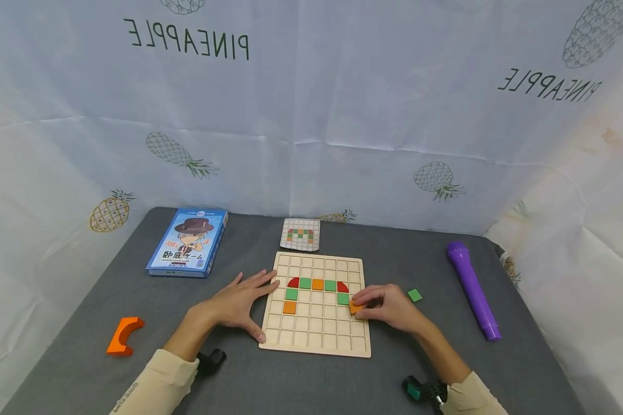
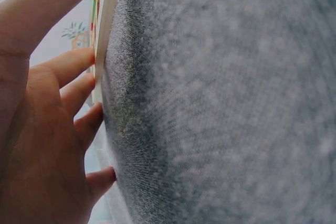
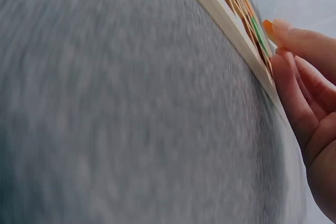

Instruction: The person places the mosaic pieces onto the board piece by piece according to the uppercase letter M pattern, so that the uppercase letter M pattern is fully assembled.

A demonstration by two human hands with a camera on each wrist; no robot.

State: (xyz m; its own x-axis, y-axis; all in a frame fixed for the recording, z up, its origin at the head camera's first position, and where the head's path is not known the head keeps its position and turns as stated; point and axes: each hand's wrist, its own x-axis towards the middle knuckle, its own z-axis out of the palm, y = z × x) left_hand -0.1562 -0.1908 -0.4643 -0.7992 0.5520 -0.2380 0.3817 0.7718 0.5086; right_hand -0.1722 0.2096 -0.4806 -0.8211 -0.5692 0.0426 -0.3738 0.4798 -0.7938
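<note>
A wooden grid board [image 1: 316, 334] lies on the grey table, with red, green and orange pieces set in an arch in its cells. My left hand [image 1: 239, 302] spreads its fingers along the board's left edge, thumb at the lower left corner; the left wrist view shows the fingertips [image 2: 86, 59] at the board's side. My right hand [image 1: 389, 308] pinches an orange square tile [image 1: 355, 309] over the board's right side, just below a green tile [image 1: 343, 298]. In the right wrist view the orange tile [image 3: 269, 28] shows between thumb and fingers.
Behind the board lies a small pattern card [image 1: 300, 235]. A blue game box [image 1: 187, 242] sits at back left, an orange arch block [image 1: 124, 336] at left. To the right are a loose green tile [image 1: 414, 295] and a purple microphone-shaped object [image 1: 473, 291]. A pineapple-print curtain [image 1: 311, 115] hangs behind.
</note>
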